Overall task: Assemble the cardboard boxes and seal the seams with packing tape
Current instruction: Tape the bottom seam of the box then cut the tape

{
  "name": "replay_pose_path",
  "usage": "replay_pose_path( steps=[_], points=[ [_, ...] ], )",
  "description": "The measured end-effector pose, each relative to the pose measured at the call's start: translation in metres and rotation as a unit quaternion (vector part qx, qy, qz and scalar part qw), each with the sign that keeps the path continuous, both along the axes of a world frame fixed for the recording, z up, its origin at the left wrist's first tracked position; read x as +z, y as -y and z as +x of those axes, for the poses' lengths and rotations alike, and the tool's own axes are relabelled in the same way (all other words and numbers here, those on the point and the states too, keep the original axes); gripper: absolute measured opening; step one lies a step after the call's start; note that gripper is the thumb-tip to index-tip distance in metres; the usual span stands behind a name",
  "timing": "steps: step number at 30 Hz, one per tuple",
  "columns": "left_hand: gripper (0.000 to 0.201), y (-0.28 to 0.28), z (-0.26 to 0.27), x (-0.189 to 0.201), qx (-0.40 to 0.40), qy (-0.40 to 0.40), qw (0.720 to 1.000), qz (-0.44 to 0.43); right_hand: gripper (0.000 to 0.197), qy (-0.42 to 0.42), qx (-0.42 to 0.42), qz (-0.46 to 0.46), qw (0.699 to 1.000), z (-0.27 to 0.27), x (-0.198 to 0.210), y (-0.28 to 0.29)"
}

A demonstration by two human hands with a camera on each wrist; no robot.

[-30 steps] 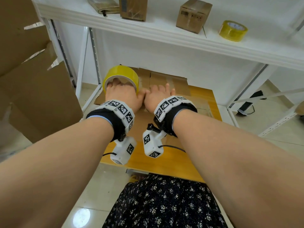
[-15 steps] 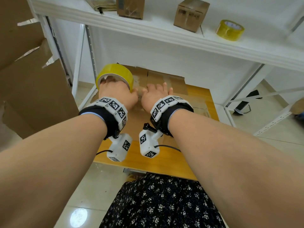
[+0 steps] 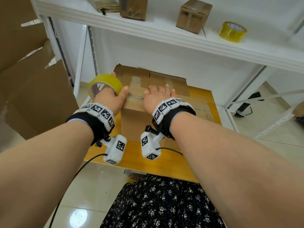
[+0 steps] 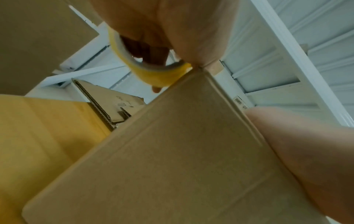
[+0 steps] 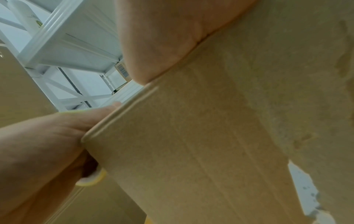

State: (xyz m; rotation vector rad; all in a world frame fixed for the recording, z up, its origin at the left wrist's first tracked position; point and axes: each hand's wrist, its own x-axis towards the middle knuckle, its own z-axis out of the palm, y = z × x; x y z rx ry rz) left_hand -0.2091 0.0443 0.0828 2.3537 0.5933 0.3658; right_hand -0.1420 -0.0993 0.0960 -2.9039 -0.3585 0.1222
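A brown cardboard box [image 3: 136, 124] stands on the wooden table [image 3: 164, 163], its top flaps closed and marked with old tape. My left hand [image 3: 110, 99] holds a yellow tape roll [image 3: 105, 83] with fingers through its core, the thumb pressing the box's near top edge. My right hand [image 3: 158, 97] lies flat on the box top, fingers straight. In the left wrist view, the tape roll [image 4: 159, 75] sits at the box [image 4: 172, 151] corner. The right wrist view shows the box [image 5: 210, 136] wall close up and the left hand [image 5: 38, 151] at its corner.
A white shelf [image 3: 164, 37] overhangs the table and carries two small boxes [image 3: 193, 15], [image 3: 133, 7] and a second tape roll [image 3: 232, 32]. Large cardboard sheets [image 3: 32, 96] lean at the left. Flattened cardboard [image 3: 197, 104] lies under the box.
My hands, thumbs touching a second ago, have slid apart along the box's near top edge. The left hand carried the tape roll leftward.
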Motion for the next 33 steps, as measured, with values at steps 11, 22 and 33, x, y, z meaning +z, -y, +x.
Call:
replay_pose_path(
  steps=[11,22,33],
  points=[
    [0.061,-0.002,0.005,-0.025,0.078,0.054,0.995,-0.035,0.053,-0.006,0.02,0.006,1.0,0.0,0.001,0.006],
    [0.066,0.002,0.007,-0.032,0.087,0.091,0.962,-0.241,0.063,-0.018,0.029,-0.035,0.999,-0.008,0.007,0.005],
    [0.068,0.005,0.009,-0.036,0.079,0.096,0.953,-0.278,0.046,-0.033,-0.004,-0.037,0.999,0.009,0.013,-0.002]
  ],
)
